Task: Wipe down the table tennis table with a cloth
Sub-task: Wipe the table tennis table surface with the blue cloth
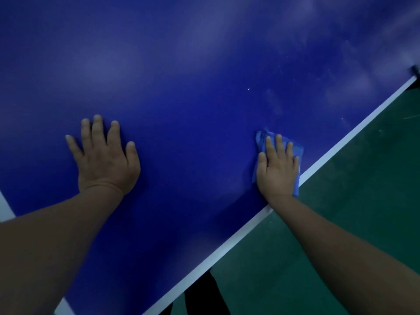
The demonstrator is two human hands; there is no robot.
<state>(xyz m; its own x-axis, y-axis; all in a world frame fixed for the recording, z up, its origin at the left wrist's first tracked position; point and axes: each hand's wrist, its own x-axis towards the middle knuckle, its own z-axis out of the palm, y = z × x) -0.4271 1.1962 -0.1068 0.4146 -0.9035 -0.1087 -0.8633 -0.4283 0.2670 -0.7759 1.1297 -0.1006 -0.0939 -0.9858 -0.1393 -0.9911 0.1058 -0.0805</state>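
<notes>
The right hand (277,165) lay flat on a small folded blue cloth (297,153), fingers straight and close together, pressing it down rather than clutching it. The cloth looked soft and slightly rumpled, its corners poking out beyond the fingertips and along the outer side of the palm. It sat on the dark blue, smooth matte top of the table tennis table (193,76), just beside the white painted edge line (238,235) that ran diagonally along the near side; the cloth's lower corner reached that line.

The left hand (103,158) was well apart from it, further in on the same blue surface, palm down with the fingers spread and straight, holding nothing, only resting on the board. Both forearms were bare.

Beyond the cloth the tabletop showed pale, hazy smears and a scatter of tiny white specks, most of them toward the far right. A second white stripe (5,208) showed at the left edge. Past the table's edge lay a flat dull green floor (352,201), faintly scuffed.
</notes>
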